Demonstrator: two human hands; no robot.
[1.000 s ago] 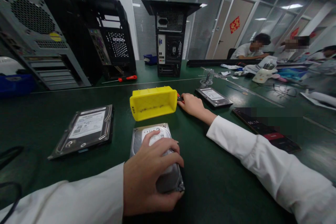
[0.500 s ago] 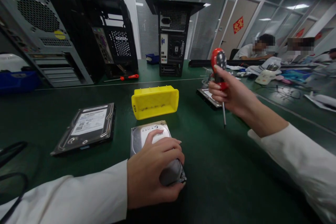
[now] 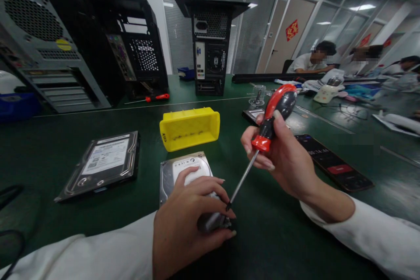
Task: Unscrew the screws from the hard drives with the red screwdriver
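My left hand [image 3: 193, 216] is wrapped over a silver hard drive [image 3: 168, 179] on the green table, its fingers along the drive's right side and its thumb at the near corner. Part of the drive is hidden under the palm. A red and black screwdriver [image 3: 275, 113] is gripped by the handle in my right hand [image 3: 288, 157]. Its shaft slants down to the left, and the dark tip is by the drive's near right corner, close to my left fingers. Whether the tip touches the drive I cannot tell.
A yellow bin [image 3: 190, 129] with small dark bits stands behind the drive. Another hard drive [image 3: 101, 164] lies left, a third [image 3: 252, 116] behind my right hand. A phone [image 3: 334, 162] lies right. Computer cases [image 3: 211, 52] and a second screwdriver [image 3: 157, 97] are at the back; people sit beyond.
My right hand has brought the screwdriver down and left, from upright in the air to slanting at the drive's corner. The phone has come into view. My left hand still holds the drive.
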